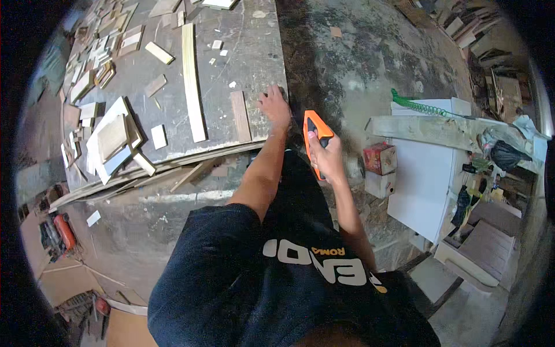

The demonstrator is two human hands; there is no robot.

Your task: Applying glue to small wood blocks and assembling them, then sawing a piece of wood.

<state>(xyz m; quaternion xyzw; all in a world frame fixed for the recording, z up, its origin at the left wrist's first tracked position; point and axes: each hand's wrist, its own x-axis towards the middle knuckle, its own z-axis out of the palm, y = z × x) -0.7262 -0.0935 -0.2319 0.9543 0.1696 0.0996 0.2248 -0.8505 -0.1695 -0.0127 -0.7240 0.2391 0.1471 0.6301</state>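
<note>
My left hand (274, 107) rests at the right edge of the worktable, its fingers spread and bent with the tips down on the top. Just left of it lies a flat brown wood strip (240, 116), apart from the hand. My right hand (326, 155) is wrapped round the orange and black handle of a hand saw (309, 122), held beside the table's right edge. The saw's blade cannot be made out against the dark floor. Farther left, a long pale wood strip (192, 81) lies on the tabletop.
Several wood offcuts (118, 139) are heaped on the worktable's (173, 113) left side. To the right stand a white cabinet (419, 185), a red box (380, 158), a plank (422, 130) and a green coiled hose (416, 106). A red tool (65, 231) lies at lower left.
</note>
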